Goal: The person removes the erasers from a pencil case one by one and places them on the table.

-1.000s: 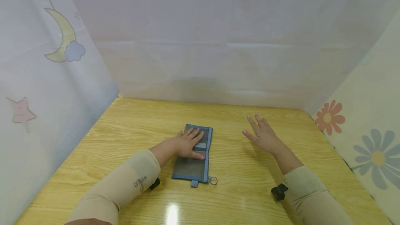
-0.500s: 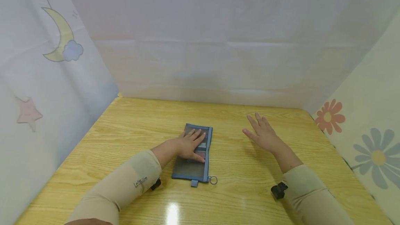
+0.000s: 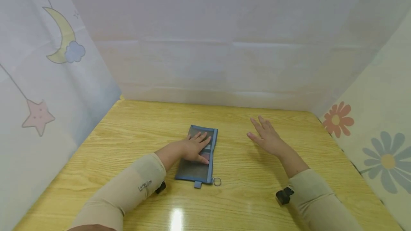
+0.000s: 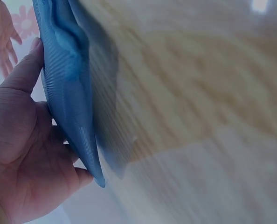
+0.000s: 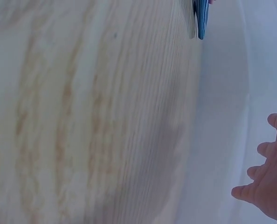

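A blue mesh zipper pouch lies flat on the wooden table, with a ring on its zipper and a small tab at the near end. Something pale and something reddish show through the mesh, too faint to name. My left hand rests on top of the pouch, fingers spread and straight. From the left wrist view, the pouch's side bulges beneath the palm and fingers. To the right, my right hand hovers over the table with its fingers spread, holding nothing; its fingers also show in the right wrist view.
The wooden table stretches around the pouch. A pale backdrop rises behind it, with printed side panels at left and right. Black wrist cameras sit under both sleeves.
The pouch has shifted very slightly away from me in the head view. My left hand still rests on it; the right hand has drifted a little to the left.
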Motion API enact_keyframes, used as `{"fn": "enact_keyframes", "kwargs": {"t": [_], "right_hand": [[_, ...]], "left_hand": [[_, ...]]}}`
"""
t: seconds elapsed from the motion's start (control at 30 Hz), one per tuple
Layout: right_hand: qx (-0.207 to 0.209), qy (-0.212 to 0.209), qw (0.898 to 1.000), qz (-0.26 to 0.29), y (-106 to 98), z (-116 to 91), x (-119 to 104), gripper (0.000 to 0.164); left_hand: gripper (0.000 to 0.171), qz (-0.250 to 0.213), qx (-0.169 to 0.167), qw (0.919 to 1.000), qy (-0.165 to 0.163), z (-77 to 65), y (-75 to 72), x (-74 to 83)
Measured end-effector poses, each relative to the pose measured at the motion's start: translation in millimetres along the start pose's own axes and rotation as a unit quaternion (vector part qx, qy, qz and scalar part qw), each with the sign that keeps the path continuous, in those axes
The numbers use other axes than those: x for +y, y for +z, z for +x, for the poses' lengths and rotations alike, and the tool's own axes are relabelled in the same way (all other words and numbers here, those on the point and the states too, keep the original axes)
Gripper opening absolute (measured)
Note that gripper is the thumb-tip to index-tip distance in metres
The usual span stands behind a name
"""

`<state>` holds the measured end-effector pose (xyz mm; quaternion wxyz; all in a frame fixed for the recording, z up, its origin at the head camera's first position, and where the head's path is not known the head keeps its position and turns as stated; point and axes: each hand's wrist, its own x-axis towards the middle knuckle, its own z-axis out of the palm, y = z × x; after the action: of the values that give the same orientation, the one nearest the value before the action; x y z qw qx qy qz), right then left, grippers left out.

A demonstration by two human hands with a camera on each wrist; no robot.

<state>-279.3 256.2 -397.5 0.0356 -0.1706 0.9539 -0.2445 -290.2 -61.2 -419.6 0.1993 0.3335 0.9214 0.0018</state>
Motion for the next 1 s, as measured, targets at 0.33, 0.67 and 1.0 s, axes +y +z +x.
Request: {"fn": "enact_keyframes", "kwargs": {"t": [0.33,0.67,1.0], "right_hand": [[-0.002,-0.002,0.999,0.050,5,5,-2,0.073],[0.007,-0.035,0.995,0.088,11,11,-10,0.075],[-0.006,-0.045,0.991,0.122,13,9,-26,0.067]], "left_hand": [[0.095,-0.030,-0.007,0.9995,0.006,0.5,-2.3,-2.1],[0.099,-0.023,-0.008,0.9997,0.003,0.3,-1.3,-1.2],[0.099,-0.013,-0.004,0.9999,0.003,2.0,0.8,-2.0]]}}
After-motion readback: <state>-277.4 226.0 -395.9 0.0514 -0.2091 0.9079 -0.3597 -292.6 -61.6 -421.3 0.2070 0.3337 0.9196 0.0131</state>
